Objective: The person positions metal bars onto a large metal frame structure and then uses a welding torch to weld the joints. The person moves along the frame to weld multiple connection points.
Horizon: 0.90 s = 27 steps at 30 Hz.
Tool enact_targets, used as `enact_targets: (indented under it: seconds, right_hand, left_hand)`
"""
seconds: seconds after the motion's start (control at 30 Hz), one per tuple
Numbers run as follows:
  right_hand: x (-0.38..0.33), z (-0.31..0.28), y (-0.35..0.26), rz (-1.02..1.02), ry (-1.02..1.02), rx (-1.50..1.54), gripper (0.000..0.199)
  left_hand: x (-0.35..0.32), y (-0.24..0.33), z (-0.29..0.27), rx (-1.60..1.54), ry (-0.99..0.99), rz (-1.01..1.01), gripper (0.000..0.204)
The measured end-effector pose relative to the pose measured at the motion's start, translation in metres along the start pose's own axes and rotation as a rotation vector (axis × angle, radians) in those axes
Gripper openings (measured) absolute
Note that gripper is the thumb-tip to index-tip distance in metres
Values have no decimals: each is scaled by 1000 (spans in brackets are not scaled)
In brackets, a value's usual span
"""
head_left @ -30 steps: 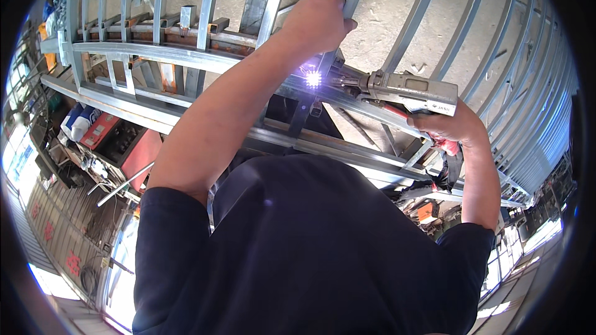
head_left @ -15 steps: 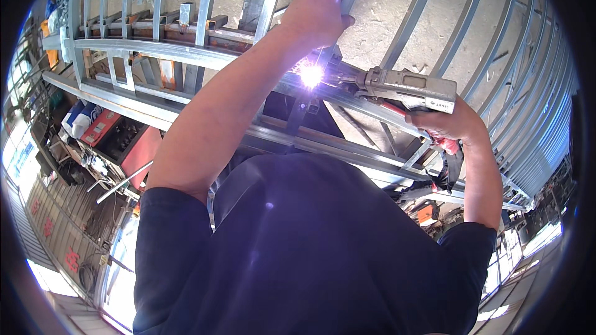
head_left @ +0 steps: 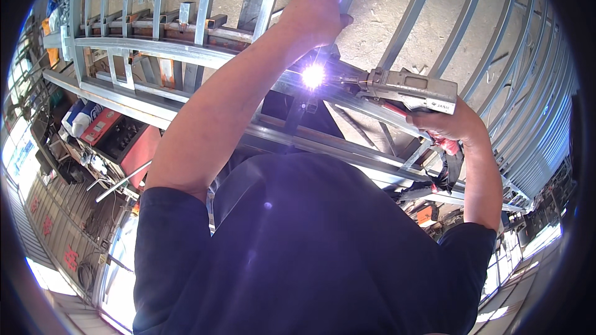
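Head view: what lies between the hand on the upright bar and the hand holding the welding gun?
In the head view, the bright welding spark and the gun's nozzle lie between the left hand and the right hand, on the metal frame.

Person wears a dark navy short-sleeved T-shirt point(head_left: 310, 254), plain, no print showing. Sleeves end at upper arms. Both forearms bare; left hand point(head_left: 315, 17) and right hand point(head_left: 450, 125) bare, no gloves, no watch.

Bright daylight, a glaring white-violet welding spark point(head_left: 313, 76) flaring mid-frame, and strong fisheye bending with black rim corners.
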State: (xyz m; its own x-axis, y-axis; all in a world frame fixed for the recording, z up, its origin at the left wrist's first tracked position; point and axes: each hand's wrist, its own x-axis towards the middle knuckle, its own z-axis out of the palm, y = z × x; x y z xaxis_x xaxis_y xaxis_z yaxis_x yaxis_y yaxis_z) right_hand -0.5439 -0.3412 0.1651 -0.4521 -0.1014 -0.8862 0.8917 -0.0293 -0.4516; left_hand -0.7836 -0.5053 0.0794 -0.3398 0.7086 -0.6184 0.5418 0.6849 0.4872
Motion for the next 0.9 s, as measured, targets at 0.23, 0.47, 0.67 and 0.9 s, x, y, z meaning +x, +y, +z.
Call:
enact_targets:
  seconds: [0.23, 0.47, 0.67, 0.9]
  right_hand:
    - [1, -3, 6, -42, -16, -8, 67]
    - [-1, -4, 7, -37, -8, -4, 70]
    - [1, -6, 17, -71, 19, -62, 71]
    - [-6, -6, 22, -61, 35, -44, 64]
  left_hand:
    - [3, -1, 2, 19, -6, -12, 42]
    - [6, -6, 6, 49, 9, 7, 42]
    - [5, -5, 4, 34, 16, 18, 42]
    - [6, -5, -4, 25, -108, -43, 53]
